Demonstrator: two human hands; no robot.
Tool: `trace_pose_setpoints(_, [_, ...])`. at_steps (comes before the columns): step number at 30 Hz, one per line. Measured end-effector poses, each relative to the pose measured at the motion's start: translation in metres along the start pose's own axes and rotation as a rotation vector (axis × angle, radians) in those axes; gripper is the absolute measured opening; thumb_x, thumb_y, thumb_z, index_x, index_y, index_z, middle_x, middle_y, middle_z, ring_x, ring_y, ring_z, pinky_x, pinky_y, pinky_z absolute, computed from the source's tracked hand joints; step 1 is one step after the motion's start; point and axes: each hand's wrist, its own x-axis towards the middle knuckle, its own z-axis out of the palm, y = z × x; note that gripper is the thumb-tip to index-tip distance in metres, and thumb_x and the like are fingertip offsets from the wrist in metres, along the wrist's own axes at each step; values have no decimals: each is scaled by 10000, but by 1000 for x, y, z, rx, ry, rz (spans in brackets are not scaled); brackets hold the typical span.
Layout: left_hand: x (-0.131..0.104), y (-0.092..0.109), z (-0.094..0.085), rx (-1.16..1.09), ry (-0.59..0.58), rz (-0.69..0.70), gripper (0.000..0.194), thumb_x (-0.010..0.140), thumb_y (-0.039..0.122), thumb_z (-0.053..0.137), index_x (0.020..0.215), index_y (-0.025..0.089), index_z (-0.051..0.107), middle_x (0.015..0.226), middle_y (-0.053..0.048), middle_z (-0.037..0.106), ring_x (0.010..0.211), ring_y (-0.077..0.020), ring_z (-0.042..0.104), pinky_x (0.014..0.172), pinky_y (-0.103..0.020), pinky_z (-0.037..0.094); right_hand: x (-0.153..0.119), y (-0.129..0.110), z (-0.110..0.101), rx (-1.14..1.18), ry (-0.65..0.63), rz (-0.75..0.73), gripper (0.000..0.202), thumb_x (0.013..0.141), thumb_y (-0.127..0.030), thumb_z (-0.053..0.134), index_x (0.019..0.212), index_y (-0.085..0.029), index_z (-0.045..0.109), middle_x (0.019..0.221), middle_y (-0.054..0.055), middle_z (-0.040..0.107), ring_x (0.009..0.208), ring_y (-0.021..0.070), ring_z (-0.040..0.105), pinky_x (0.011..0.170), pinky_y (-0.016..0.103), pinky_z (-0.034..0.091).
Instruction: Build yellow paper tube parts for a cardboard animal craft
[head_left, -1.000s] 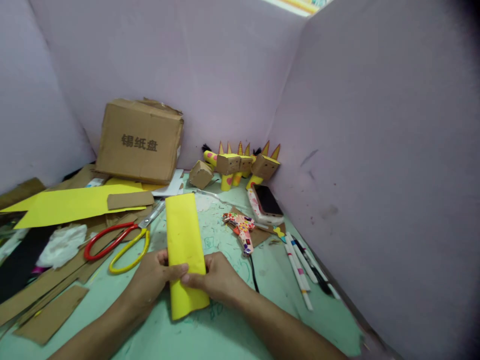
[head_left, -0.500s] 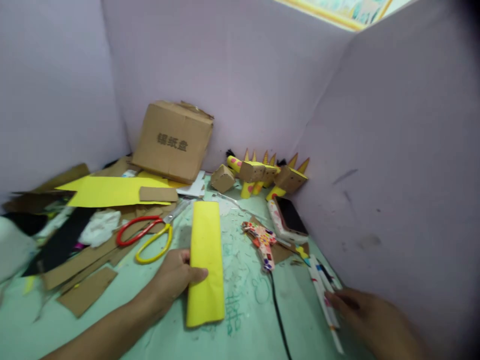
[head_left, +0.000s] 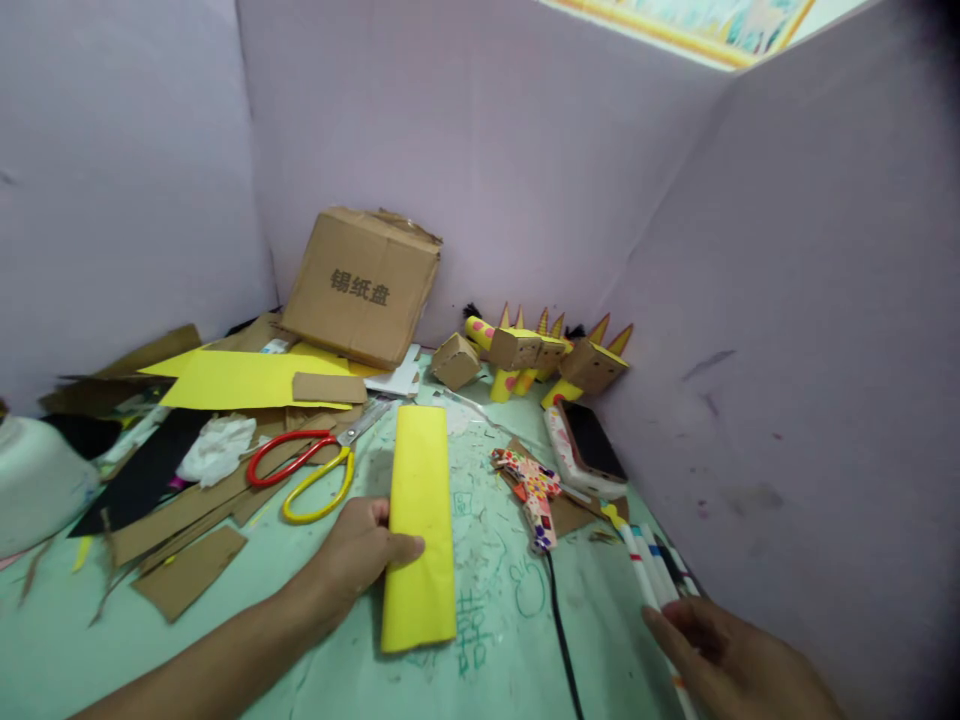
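Note:
My left hand [head_left: 367, 550] grips a long yellow paper-covered piece [head_left: 420, 530] by its left side. The thumb lies across its front and the fingers go behind it. Low on the right, my right hand [head_left: 739, 655] has its thumb and forefinger closed around a white marker [head_left: 639, 560] among several markers lying together. Its other fingers are partly hidden. Between the hands lies a glue gun [head_left: 534, 490] with a flower-patterned cover and a black cable. Scissors [head_left: 315, 470] with one red and one yellow handle lie left of the yellow piece.
A cardboard box [head_left: 364, 290] leans at the back wall. Yellow giraffe-like figures with cardboard heads [head_left: 592, 366] stand at the back right, near a phone [head_left: 592, 440]. Yellow sheets [head_left: 232, 380], cardboard scraps [head_left: 191, 575] and crumpled tissue [head_left: 217, 450] cover the left side.
The view has shifted slightly, moving the scene a little to the right. My right hand has closed its fingers around a marker. My left hand keeps hold of the yellow piece.

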Motion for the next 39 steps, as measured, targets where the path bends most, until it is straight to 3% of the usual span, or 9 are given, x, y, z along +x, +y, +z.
trace_pose_setpoints(2, [0,0,0,-9,8,-2,156,507,99,665,663,107,666,629,-70,718,588,-226,659,581,-309,506,-7,-28,9,242,39,-139,407,761,-561,445,677,-218,650,633,31,659,587,193,619,500,241,453])
trace_pose_setpoints(6, [1,-1,-1,-52,65,22,175,503,105,659,678,103,656,653,-71,720,606,-220,653,593,-314,504,-18,-97,47,483,74,-352,350,765,-500,530,631,-192,630,512,5,582,480,151,550,437,214,414])
trace_pose_setpoints(9, [2,-2,-1,-61,77,27,187,485,97,655,673,97,655,621,-59,708,554,-192,626,544,-287,480,-21,-124,79,628,50,-422,310,772,-463,546,705,-180,654,555,18,622,472,148,559,439,215,429])
trace_pose_setpoints(13, [3,-3,-1,-63,61,25,194,473,90,646,667,91,658,596,-43,691,540,-169,602,539,-271,464,-20,-125,100,675,20,-435,290,783,-442,543,700,-182,642,599,30,643,517,154,588,480,217,446])
trace_pose_setpoints(19, [6,-6,-4,-30,43,25,230,464,118,673,691,87,653,606,-37,680,543,-164,583,541,-279,448,-12,-122,101,683,-73,-457,259,783,-396,560,854,-162,646,570,9,612,477,141,564,435,210,428])
trace_pose_setpoints(23, [7,-5,-6,-10,21,8,244,457,134,708,689,90,647,579,-30,665,517,-155,569,511,-269,430,-13,-125,103,648,-52,-474,247,792,-383,551,711,-165,636,587,23,618,520,148,563,485,228,440])
trace_pose_setpoints(28, [8,-6,-5,-27,13,-11,287,463,170,738,725,92,650,672,-63,694,598,-186,610,570,-300,469,-15,-128,105,572,48,-491,253,775,-381,567,637,-172,605,527,2,563,469,126,482,438,219,373])
trace_pose_setpoints(39, [4,-5,-5,-52,-26,7,249,498,142,722,735,99,659,724,-79,706,661,-207,634,649,-328,494,-11,-133,103,515,3,-464,324,757,-409,573,537,-173,589,447,-11,545,414,109,455,402,204,320])
